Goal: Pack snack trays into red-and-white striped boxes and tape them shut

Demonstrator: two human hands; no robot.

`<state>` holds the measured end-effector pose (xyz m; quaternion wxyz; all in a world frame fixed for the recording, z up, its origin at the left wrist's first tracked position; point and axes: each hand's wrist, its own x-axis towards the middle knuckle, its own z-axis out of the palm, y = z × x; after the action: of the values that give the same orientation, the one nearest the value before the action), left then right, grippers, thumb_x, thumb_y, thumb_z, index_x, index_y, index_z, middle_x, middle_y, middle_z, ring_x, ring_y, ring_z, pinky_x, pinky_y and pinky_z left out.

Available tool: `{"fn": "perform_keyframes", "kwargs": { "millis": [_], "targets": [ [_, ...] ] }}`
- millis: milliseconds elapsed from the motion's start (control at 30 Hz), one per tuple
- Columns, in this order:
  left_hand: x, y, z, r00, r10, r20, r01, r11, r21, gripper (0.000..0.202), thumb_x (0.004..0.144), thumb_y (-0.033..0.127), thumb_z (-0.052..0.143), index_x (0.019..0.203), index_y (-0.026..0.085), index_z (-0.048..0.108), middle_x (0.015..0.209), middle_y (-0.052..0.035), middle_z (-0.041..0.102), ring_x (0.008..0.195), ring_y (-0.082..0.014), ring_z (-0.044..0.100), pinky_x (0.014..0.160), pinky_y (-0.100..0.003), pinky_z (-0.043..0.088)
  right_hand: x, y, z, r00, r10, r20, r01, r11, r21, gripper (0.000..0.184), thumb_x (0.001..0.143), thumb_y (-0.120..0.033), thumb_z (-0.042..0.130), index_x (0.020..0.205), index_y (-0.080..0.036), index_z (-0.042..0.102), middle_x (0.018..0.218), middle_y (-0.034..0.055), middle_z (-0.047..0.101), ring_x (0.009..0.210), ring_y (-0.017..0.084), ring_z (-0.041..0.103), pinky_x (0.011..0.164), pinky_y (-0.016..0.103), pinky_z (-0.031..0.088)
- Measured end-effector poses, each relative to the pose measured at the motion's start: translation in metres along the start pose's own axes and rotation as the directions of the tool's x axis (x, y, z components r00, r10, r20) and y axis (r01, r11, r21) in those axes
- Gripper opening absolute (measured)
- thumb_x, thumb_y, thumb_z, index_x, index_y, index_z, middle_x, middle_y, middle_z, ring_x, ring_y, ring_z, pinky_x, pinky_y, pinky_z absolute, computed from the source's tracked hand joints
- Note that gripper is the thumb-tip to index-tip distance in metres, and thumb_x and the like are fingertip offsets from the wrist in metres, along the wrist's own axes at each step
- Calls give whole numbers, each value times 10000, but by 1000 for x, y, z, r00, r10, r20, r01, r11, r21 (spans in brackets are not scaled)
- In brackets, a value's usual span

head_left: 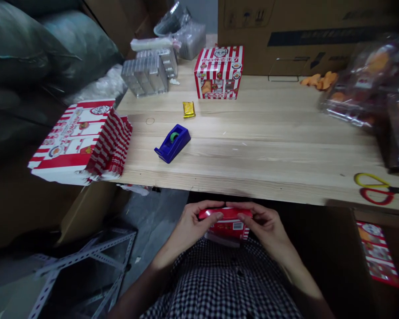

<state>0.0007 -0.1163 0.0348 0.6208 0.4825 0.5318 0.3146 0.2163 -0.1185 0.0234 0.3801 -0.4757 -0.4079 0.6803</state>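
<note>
Just below the table's front edge, close to my body, I hold a red-and-white striped carton point(229, 227) with both hands. My left hand point(196, 221) pinches its left side, thumb on the near face and fingers along the far edge. On the right side, my right hand point(262, 221) grips the same way, thumb on a red flap and fingers behind. A barcode shows on the face toward me. The carton's underside and far side are hidden. On the table ahead stands a closed, similarly striped box point(218, 73).
On the table are a blue tape dispenser point(173, 142), a gold packet point(188, 109), stacked flat cartons point(76, 137), clear plastic trays point(145, 74) and scissors point(377, 188). Bagged items point(362, 84) lie at right before a large cardboard box point(286, 40). A metal frame point(89, 257) stands lower left.
</note>
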Motion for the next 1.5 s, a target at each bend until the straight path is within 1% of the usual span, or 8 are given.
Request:
{"fn": "perform_keyframes", "kwargs": {
  "millis": [333, 500, 633, 800, 1067, 1167, 1267, 1500],
  "targets": [
    [2, -18, -12, 999, 32, 24, -35, 991, 128, 282, 927, 392, 658, 1120, 219, 769, 1004, -50, 800, 878, -180, 727, 807, -290, 565, 7, 3, -2, 999, -1, 49, 1, 1000, -12, 216, 888, -353, 736, 1087, -277, 773, 1161, 54, 778, 1000, 210, 752, 864, 317, 611],
    [1, -3, -12, 997, 62, 54, -72, 976, 205, 322, 934, 387, 647, 1191, 219, 743, 1130, -67, 781, 990, -213, 736, 883, -322, 566, 3, -1, 3, 1000, -23, 19, 24, 998, -62, 219, 889, -332, 738, 1104, -298, 764, 1144, 27, 785, 975, 173, 756, 833, 256, 607],
    [-1, 14, -14, 977, 92, 194, -153, 932, 328, 358, 971, 362, 595, 1307, 273, 680, 1275, -48, 727, 1103, -207, 708, 964, -328, 534, 0, -1, 4, 999, -35, 17, 36, 996, -81, 238, 873, -304, 755, 1111, -319, 755, 1129, 6, 790, 968, 155, 759, 824, 232, 603],
    [0, 20, -17, 958, 69, 277, -190, 880, 436, 344, 994, 377, 551, 1281, 255, 695, 1193, -54, 762, 1011, -203, 726, 831, -297, 546, -2, 1, 2, 999, -8, 50, 9, 1000, -18, 211, 881, -296, 748, 1091, -286, 737, 1143, 23, 787, 1016, 152, 750, 857, 230, 589],
    [-1, 20, -21, 940, 110, 323, -282, 784, 554, 341, 1022, 412, 493, 1185, 212, 716, 1008, -38, 780, 880, -174, 718, 772, -282, 502, 1, 2, 5, 997, -43, 57, 45, 998, -38, 167, 882, -301, 744, 1040, -250, 732, 1071, 35, 800, 944, 158, 759, 818, 251, 600],
    [-1, 21, -22, 934, 136, 329, -310, 769, 559, 338, 1028, 394, 490, 1247, 224, 682, 1108, -39, 771, 980, -180, 717, 839, -292, 502, 1, 3, 4, 996, -75, 43, 79, 992, -102, 175, 873, -308, 754, 1042, -264, 746, 1086, 29, 795, 944, 165, 756, 832, 270, 601],
    [-1, 24, -21, 926, 167, 338, -337, 769, 543, 374, 1027, 387, 496, 1354, 246, 611, 1260, -43, 728, 1106, -191, 693, 925, -310, 495, 0, 2, 3, 996, -77, 35, 81, 988, -132, 286, 865, -310, 765, 1149, -303, 733, 1125, 22, 787, 990, 180, 752, 884, 307, 602],
    [1, 24, -22, 891, 176, 419, -412, 701, 582, 346, 1018, 361, 513, 1326, 253, 627, 1146, -43, 764, 973, -192, 725, 830, -310, 513, -2, 2, 1, 995, -28, 99, 32, 999, -37, 371, 879, -287, 754, 1240, -347, 694, 1154, 5, 784, 1091, 177, 733, 961, 319, 583]
  ]
}}
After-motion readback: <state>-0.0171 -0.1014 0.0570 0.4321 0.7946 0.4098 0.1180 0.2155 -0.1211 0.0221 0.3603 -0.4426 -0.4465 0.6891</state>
